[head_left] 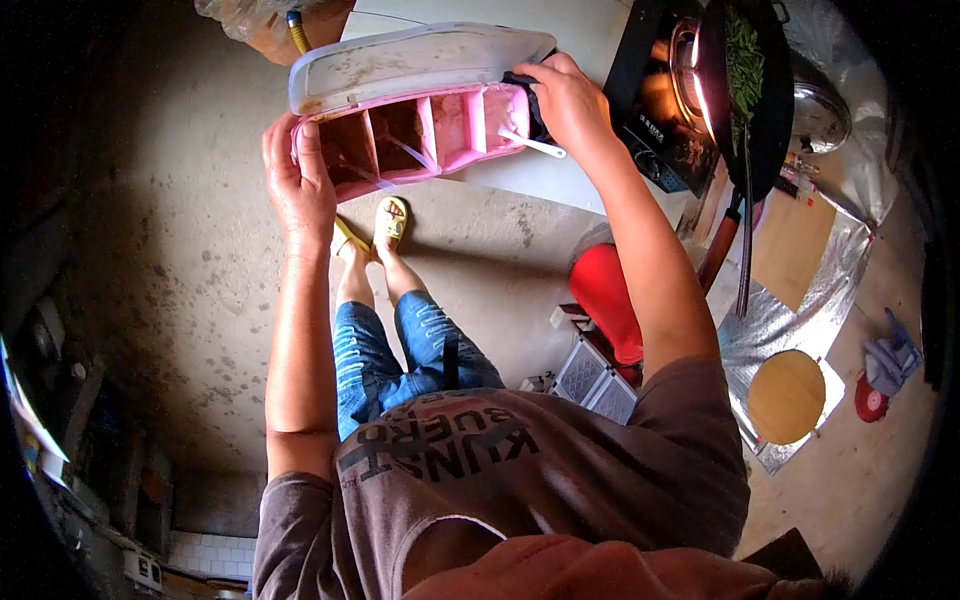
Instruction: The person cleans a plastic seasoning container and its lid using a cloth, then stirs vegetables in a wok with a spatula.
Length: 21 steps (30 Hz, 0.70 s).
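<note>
L hand (298, 180) gripping pink 4-compt. box (456, 125), R hand (575, 105) grasping other end, lid (420, 65) open

Spoons (536, 145) in box (458, 130); greens (743, 70) in wok (772, 130), to its right

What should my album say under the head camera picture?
Left hand and right hand at opposite ends of an open pink box, near greens in a dark wok.

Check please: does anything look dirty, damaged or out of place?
Yes: the raised lid of the pink box carries brownish smears, so it looks dirty. Dark blotches also mark the floor; I cannot say if spilled.
</note>
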Each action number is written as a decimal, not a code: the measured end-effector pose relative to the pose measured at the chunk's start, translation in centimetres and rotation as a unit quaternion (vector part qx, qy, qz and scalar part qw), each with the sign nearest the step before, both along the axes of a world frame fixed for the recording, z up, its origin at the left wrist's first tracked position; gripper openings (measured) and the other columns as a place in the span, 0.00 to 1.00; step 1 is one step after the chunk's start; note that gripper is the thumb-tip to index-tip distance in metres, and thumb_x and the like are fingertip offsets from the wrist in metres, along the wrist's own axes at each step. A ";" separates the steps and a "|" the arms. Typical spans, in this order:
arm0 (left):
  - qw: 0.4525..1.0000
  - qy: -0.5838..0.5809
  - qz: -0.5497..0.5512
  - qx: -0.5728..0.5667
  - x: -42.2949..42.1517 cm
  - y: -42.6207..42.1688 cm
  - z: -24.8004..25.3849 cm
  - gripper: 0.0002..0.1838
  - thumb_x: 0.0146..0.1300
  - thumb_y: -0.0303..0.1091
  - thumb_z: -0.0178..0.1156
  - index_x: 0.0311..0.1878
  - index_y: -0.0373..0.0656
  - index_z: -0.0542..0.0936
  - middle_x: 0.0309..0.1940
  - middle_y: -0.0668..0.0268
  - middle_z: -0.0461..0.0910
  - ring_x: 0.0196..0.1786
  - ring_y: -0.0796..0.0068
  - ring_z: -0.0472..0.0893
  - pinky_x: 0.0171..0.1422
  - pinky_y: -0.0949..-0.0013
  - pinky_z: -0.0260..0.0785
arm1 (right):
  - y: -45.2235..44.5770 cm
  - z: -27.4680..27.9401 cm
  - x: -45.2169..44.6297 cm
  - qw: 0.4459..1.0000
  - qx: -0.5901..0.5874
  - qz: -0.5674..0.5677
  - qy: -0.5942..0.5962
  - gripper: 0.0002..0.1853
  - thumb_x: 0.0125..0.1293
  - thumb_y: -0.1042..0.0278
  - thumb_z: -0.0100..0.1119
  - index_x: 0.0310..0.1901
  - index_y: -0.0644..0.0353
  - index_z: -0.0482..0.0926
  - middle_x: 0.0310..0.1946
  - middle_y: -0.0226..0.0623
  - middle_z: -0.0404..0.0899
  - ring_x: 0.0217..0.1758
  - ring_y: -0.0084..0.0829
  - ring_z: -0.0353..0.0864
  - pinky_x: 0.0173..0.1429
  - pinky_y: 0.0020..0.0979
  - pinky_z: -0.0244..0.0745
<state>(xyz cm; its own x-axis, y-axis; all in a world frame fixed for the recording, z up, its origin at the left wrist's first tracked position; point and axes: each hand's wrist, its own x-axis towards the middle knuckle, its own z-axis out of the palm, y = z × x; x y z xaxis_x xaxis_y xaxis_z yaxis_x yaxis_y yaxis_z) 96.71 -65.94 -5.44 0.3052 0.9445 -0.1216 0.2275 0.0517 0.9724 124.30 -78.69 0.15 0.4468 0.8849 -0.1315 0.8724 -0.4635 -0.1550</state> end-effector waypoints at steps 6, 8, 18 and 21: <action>1.000 0.018 0.006 -0.012 0.6 0.1 -0.2 0.14 0.73 0.37 0.52 0.53 0.38 0.76 0.49 0.59 0.76 0.53 0.66 0.77 0.60 0.68 0.67 | 0.0 0.4 3.0 0.987 -0.051 -0.017 0.150 0.14 0.63 0.77 0.54 0.47 0.50 0.81 0.44 0.41 0.77 0.50 0.43 0.77 0.55 0.33 0.72; 0.999 0.029 0.008 -0.042 0.5 0.1 -0.2 0.14 0.73 0.38 0.52 0.53 0.39 0.76 0.49 0.59 0.76 0.53 0.66 0.77 0.59 0.67 0.68 | -1.0 0.6 3.7 0.985 0.003 0.029 0.168 0.13 0.62 0.78 0.54 0.47 0.54 0.80 0.43 0.41 0.78 0.49 0.41 0.79 0.55 0.31 0.72; 0.999 0.051 -0.013 -0.006 0.4 0.0 -0.8 0.19 0.75 0.44 0.49 0.57 0.40 0.74 0.47 0.63 0.79 0.49 0.75 0.75 0.56 0.70 0.68 | 0.6 1.6 -2.1 0.978 0.183 0.103 0.011 0.10 0.56 0.67 0.63 0.41 0.48 0.83 0.38 0.26 0.78 0.41 0.33 0.81 0.45 0.34 0.80; 0.998 0.049 -0.014 0.027 0.3 -0.1 -1.4 0.18 0.75 0.43 0.50 0.57 0.40 0.74 0.47 0.64 0.79 0.49 0.76 0.75 0.56 0.71 0.68 | 1.6 0.9 -2.9 0.970 0.185 0.156 0.004 0.11 0.54 0.69 0.64 0.41 0.48 0.84 0.38 0.25 0.78 0.41 0.31 0.80 0.43 0.33 0.80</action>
